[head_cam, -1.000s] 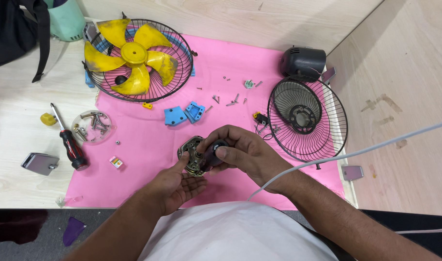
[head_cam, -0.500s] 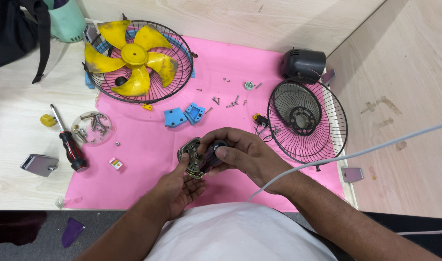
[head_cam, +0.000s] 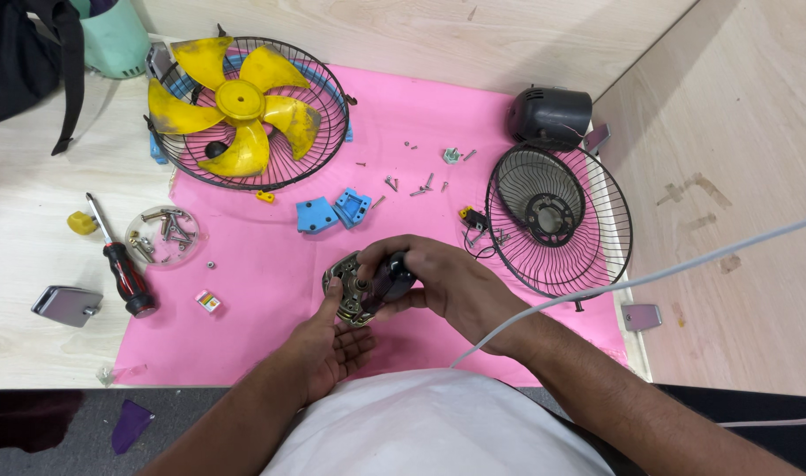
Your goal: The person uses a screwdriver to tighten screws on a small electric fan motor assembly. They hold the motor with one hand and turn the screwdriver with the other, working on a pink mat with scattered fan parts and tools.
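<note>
head view: the left hand lies palm up under a small metal fan motor, thumb pressed on its top, so its grip is closed around the motor from below. the right hand is wrapped tight around a dark tool handle whose end meets the motor; the tip itself is hidden. the motor is held just above the near edge of a pink mat, at the middle of the worktop. on the mat's far left lies a black wire guard with a yellow fan blade in it; on the right, a second wire guard and, beyond it, a black motor housing. two blue plastic pieces and loose screws lie between them. left of the mat: a clear dish of screws and a red-and-black screwdriver.
</note>
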